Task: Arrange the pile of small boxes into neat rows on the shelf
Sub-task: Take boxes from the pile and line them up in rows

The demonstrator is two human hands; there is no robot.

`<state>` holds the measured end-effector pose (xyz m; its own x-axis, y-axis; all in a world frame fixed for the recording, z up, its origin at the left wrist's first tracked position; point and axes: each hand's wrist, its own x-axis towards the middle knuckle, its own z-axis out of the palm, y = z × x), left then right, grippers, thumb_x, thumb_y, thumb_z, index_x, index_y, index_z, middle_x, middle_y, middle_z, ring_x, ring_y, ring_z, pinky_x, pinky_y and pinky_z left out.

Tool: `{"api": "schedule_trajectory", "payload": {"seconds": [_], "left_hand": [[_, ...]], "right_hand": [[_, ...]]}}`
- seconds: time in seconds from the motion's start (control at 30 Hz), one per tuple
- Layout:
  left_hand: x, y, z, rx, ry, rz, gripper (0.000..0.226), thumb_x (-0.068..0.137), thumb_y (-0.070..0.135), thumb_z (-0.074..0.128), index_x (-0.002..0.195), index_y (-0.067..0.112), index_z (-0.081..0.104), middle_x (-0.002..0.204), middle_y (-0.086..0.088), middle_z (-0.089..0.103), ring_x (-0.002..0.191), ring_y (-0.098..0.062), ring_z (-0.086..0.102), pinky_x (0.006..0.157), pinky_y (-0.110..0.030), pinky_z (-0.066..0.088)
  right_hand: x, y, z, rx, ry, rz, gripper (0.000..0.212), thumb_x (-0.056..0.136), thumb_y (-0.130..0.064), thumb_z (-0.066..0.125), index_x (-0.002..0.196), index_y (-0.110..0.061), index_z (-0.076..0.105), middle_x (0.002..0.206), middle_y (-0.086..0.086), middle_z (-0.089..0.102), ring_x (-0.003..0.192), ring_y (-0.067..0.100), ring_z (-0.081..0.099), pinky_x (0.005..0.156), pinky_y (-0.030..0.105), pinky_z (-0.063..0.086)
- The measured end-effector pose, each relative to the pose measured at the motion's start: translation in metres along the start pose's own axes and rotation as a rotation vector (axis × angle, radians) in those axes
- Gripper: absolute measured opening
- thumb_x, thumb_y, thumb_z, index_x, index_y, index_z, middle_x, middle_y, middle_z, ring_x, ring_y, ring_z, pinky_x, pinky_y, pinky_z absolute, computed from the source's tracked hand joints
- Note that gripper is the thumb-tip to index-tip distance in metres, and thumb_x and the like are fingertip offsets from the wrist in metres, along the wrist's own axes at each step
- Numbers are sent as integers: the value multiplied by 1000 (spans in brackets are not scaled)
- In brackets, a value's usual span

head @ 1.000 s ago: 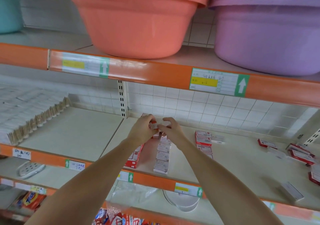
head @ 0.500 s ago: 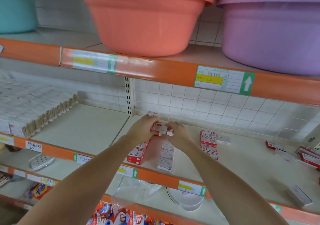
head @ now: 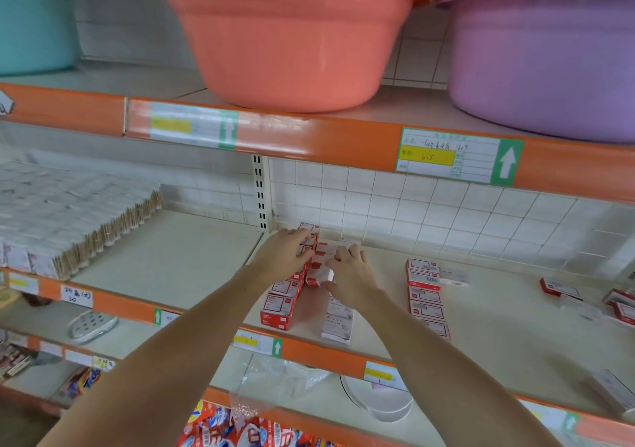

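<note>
Both hands meet at the far end of the middle shelf (head: 515,336), close to the white tiled wall. The left hand (head: 285,257) lies palm down on the far end of a row of red-and-white small boxes (head: 280,304), fingers curled over them. The right hand (head: 354,271) pinches one red-and-white box (head: 318,268) between thumb and fingers, just beside that row. Under the right wrist a second row of white boxes (head: 338,323) runs toward the near edge; "PAPER CLIPS" seems printed on them, though the letters are small. To the right stands a third row of red boxes (head: 424,292) with barcodes on top, and farther right loose boxes (head: 618,304) lie scattered.

On the orange rail of the shelf above, a price tag (head: 458,156) bears handwritten characters, "609", and "6.5" on a yellow band, with a white arrow on green. Above it sit a coral basin (head: 292,44) and a purple basin (head: 549,61). At the left, a handwritten tag (head: 77,297) hangs below stacked white packs (head: 68,219).
</note>
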<state>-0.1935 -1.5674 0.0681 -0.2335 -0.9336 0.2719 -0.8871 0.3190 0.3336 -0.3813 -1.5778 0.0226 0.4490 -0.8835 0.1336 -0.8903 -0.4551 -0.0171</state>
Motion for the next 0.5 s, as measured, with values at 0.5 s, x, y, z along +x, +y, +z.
{"api": "schedule_trajectory", "payload": {"seconds": [0.5], "left_hand": [[9,-5,3,8,-21,14,39,98,36,54,133,18,55,126,-2,63,116,-19,56,96,-35,47]], "right_hand": [[11,-21,1,-210,-45,-11,33,94,-29,54,125,-22,63,130,6,56,127,30,39,109,42,28]]}}
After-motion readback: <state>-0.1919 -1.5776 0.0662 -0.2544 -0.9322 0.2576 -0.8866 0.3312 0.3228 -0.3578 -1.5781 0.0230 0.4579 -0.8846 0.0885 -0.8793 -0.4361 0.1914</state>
